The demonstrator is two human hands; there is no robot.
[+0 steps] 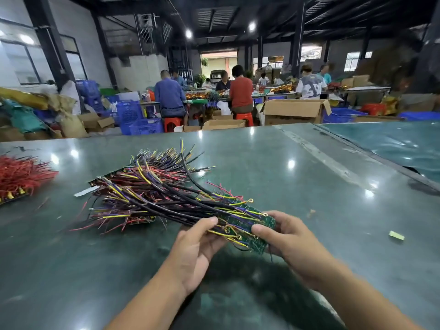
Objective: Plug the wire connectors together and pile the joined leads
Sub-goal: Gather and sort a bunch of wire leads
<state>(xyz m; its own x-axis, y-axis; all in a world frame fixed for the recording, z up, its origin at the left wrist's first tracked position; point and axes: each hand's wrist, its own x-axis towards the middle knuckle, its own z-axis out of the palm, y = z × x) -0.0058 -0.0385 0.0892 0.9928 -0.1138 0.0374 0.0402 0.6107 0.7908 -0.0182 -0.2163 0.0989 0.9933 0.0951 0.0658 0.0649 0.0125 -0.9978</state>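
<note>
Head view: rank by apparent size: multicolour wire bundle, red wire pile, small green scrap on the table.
1. multicolour wire bundle, largest.
2. red wire pile, cut off by the left edge, so true extent is unsure.
3. small green scrap, smallest.

I see the table (273, 167) filling the near half of the view. Near its middle, a pile of wired boards (142, 186) lies on the surface, leads fanning away to the far side and left. My left hand (195, 248) and right hand (285, 236) sit just before that pile, a stack of boards (245, 225) between them, its wires running back onto the pile. At the table's left edge, a second wire heap (21, 177). Right of the hands, a small scrap (396, 235) on the surface. Behind the table, cartons (295, 111) and crates (142, 126) on the floor, people seated beyond them
</note>
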